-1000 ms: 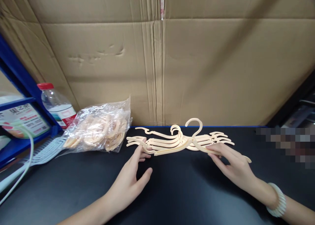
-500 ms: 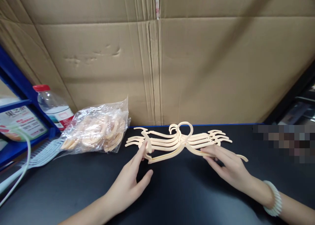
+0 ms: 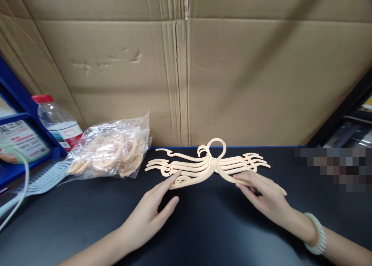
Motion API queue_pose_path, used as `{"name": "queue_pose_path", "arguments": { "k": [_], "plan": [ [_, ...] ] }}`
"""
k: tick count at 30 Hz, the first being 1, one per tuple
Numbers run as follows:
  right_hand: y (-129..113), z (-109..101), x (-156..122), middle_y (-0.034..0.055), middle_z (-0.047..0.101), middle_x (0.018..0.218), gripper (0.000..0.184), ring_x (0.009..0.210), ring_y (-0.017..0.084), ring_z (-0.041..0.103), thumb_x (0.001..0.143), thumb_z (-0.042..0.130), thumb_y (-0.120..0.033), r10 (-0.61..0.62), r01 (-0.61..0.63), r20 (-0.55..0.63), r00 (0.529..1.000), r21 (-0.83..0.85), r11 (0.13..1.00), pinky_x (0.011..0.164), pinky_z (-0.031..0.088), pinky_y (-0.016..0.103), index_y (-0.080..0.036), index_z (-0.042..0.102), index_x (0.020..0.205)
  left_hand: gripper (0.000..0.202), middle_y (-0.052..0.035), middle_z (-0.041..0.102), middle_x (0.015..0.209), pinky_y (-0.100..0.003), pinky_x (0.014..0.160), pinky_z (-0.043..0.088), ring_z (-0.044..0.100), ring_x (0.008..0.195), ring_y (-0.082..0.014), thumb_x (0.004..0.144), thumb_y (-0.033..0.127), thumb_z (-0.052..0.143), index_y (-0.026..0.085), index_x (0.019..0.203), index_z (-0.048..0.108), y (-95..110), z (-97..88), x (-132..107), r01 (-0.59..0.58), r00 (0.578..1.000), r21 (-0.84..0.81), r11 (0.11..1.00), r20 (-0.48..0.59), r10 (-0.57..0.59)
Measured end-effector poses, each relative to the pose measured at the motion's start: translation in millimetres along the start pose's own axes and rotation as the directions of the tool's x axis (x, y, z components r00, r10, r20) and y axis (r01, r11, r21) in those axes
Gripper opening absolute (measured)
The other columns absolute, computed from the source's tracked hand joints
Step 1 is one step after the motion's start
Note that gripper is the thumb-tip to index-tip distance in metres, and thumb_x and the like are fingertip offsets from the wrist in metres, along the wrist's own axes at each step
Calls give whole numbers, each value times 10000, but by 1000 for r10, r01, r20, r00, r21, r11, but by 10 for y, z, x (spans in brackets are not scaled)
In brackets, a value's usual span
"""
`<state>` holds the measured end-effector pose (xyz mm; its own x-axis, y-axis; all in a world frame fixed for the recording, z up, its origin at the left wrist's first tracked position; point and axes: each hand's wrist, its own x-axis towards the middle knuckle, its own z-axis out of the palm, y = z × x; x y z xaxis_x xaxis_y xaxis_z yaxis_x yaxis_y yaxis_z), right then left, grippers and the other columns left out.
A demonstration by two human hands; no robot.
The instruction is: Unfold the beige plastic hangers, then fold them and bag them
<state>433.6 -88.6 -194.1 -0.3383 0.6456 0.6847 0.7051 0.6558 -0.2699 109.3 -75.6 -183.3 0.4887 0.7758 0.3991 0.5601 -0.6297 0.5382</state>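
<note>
A cream plastic folding hanger lies at the front of several like hangers spread on the dark table. My right hand pinches its right arm between thumb and fingers. At the other end, the fingers of my left hand rest against the hanger's left arm, the thumb held well apart. That arm's tip piece is folded inward along the arm, partly behind my fingers. The hook points away from me. The other hangers have their tip pieces turned outward.
A clear bag of cream plastic parts sits at the left, beside a pale blue brush and a red-capped bottle. A blue shelf stands at the left edge. Cardboard walls off the back of the black table.
The left tip piece, which stood up by my left fingers, has swung inward and down along the hanger's arm. My right hand keeps its hold. The whole view has shifted slightly.
</note>
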Motion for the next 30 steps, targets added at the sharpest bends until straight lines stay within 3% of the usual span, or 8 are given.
{"name": "queue_pose_path", "arguments": {
  "k": [4,7,12,16,20,25,30],
  "plan": [
    [-6,-2,-3,40,695,915,165,736,157,675,934,527,-165,-25,25,14,1000,6,1000,707,567,267,-214,603,1071,219,-9,736,986,-294,878,518,678,932,-196,953,297,473,232,1037,664,36,-53,70,85,994,-162,983,80,-72],
    [16,7,-8,47,692,936,194,807,165,674,933,525,-154,-61,61,35,998,9,998,735,563,266,-208,600,1103,278,-6,717,883,-277,823,504,656,861,-183,959,321,459,210,853,691,35,-78,116,142,987,-230,963,103,-121],
    [106,-38,20,80,671,1048,359,958,205,623,936,429,-70,-170,179,107,980,-79,981,836,524,359,-206,549,1246,299,-26,702,813,-281,795,486,630,796,-185,940,368,484,184,816,686,-3,-86,137,232,972,-371,899,125,-199],
    [161,-137,77,85,701,1001,300,887,253,584,919,469,-54,-250,263,83,965,-356,897,773,479,420,-169,595,1167,297,-44,706,808,-275,786,483,623,785,-191,914,408,519,171,842,683,-18,-84,142,297,955,-489,820,134,-266],
    [170,-200,112,103,710,947,131,830,256,602,926,555,-165,-248,229,31,968,-507,831,749,470,402,-126,624,1030,303,-39,706,810,-272,788,476,614,783,-191,901,432,539,180,851,698,-30,-85,145,323,946,-518,792,148,-289],
    [190,-174,77,84,711,1032,135,788,194,668,958,521,-199,-208,156,-29,978,-560,814,709,487,303,-145,604,1050,297,-29,710,807,-273,793,469,610,783,-191,890,450,554,192,864,700,-61,-83,136,335,941,-536,775,144,-307],
    [197,-134,47,83,691,1092,126,810,206,680,957,522,-223,-155,107,-34,987,-581,807,674,502,303,-172,606,1036,299,-24,712,803,-272,791,467,608,780,-189,893,455,548,196,869,697,-59,-85,141,337,939,-539,772,141,-313]
  ]
}}
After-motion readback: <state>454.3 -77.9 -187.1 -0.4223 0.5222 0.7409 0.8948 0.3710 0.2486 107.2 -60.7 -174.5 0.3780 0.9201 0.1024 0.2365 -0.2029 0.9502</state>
